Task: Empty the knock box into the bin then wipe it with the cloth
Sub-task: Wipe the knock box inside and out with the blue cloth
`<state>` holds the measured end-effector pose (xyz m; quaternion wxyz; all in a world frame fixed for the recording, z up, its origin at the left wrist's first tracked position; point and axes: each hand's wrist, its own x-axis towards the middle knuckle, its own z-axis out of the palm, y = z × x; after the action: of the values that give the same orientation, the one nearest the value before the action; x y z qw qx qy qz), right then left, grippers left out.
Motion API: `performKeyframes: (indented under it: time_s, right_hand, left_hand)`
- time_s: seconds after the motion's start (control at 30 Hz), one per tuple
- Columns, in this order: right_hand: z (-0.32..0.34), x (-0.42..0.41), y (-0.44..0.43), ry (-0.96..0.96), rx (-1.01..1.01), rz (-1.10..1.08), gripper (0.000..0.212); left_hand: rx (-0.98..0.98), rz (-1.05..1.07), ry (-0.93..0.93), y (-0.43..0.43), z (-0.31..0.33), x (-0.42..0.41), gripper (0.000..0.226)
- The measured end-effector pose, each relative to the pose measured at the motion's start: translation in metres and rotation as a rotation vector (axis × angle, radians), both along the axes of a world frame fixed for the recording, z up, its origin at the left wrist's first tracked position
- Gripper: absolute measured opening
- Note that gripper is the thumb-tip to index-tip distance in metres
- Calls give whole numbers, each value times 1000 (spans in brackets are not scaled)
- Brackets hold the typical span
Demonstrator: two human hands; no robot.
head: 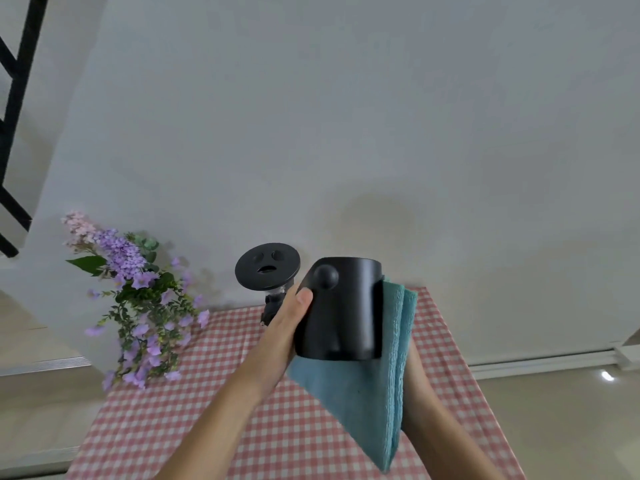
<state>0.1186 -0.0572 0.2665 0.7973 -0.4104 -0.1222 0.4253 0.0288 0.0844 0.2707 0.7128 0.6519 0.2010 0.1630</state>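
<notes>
The black cylindrical knock box (341, 311) is held up in the air above the table, its round knob end facing me. My left hand (289, 322) grips its left side, thumb on the wall near the knob. A folded teal cloth (375, 393) is pressed against the box's right side and hangs down below it. My right hand is hidden behind the cloth; only its forearm (440, 427) shows. No bin is in view.
A table with a red and white checked cloth (194, 403) lies below. Purple artificial flowers (138, 299) stand at its back left. A black round-topped device (267, 266) stands at the back, close to the white wall. A black railing is at far left.
</notes>
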Motion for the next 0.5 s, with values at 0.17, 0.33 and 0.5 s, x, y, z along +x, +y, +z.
performKeyframes:
  time_s: [0.17,0.33,0.5]
  right_hand:
    - [-7,3,9,-407,-124,-252,28]
    - [8,-2,10,-606,-95,-290,30]
    - [16,-14,13,-1079,-166,-282,58]
  left_hand:
    - [34,89,21,-17,9,3,58]
    - [83,139,-43,-28,23,4,47]
    - [12,208,-56,-26,23,2,46]
